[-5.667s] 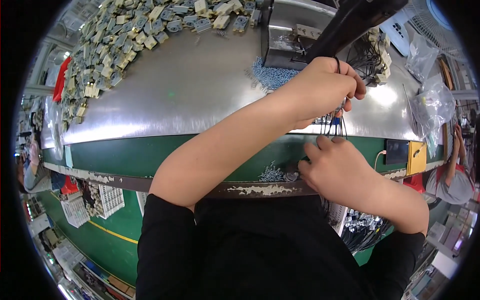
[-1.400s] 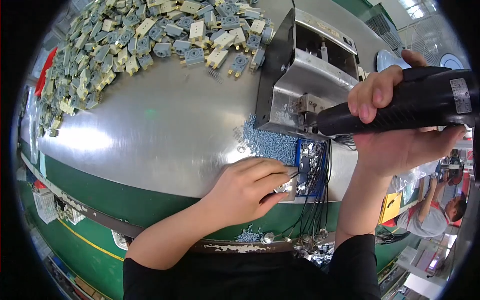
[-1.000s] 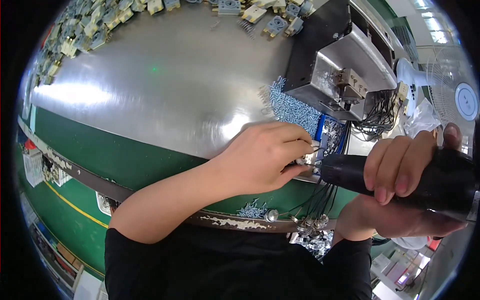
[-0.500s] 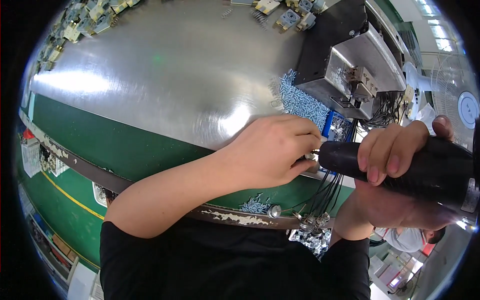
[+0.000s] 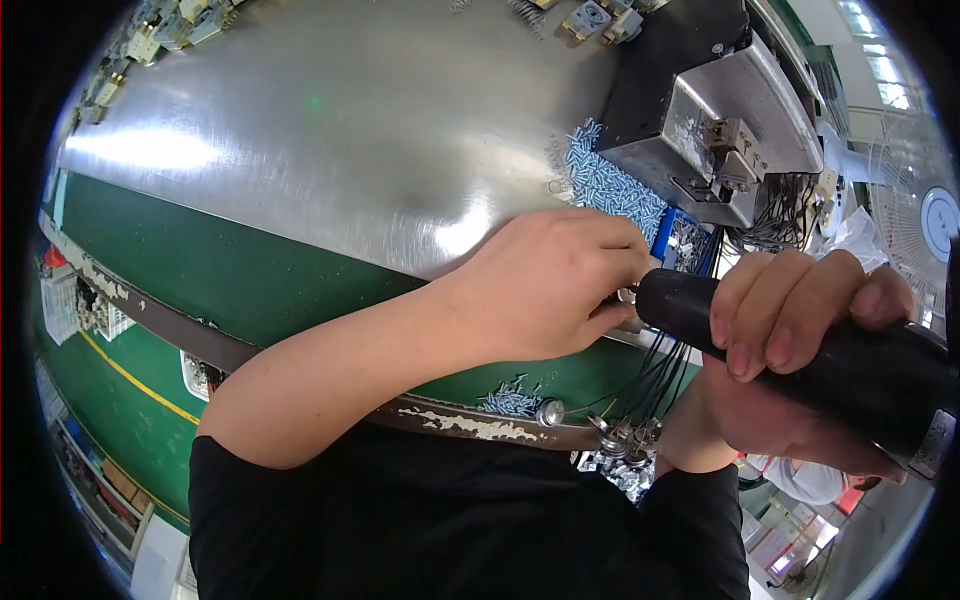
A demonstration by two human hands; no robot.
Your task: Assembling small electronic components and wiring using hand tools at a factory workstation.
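Observation:
My left hand [image 5: 560, 280] is closed in a pinch at the near edge of the metal sheet. A small metallic part [image 5: 627, 295] shows between its thumb and fingers, mostly hidden. My right hand [image 5: 790, 310] wraps around a black electric screwdriver [image 5: 675, 302], held nearly level with its nose pointing left. That nose meets the small part at my left fingertips, and the bit itself is hidden. Just beyond my left hand lies a heap of small bluish screws [image 5: 615, 190] on the metal sheet [image 5: 370, 120].
A black-and-silver metal fixture [image 5: 740, 125] stands at the far right beside a blue tray [image 5: 664, 238] of small metal parts. Dark wires [image 5: 645, 385] hang over the near edge. Loose screws [image 5: 510, 398] lie on the green surface. Block-shaped parts [image 5: 150, 40] crowd the far left; a fan [image 5: 935, 220] stands right.
The screwdriver's nose has come closer to my left fingers, covering the bit that showed before. Its rear end has tipped lower. The whole view has shifted slightly.

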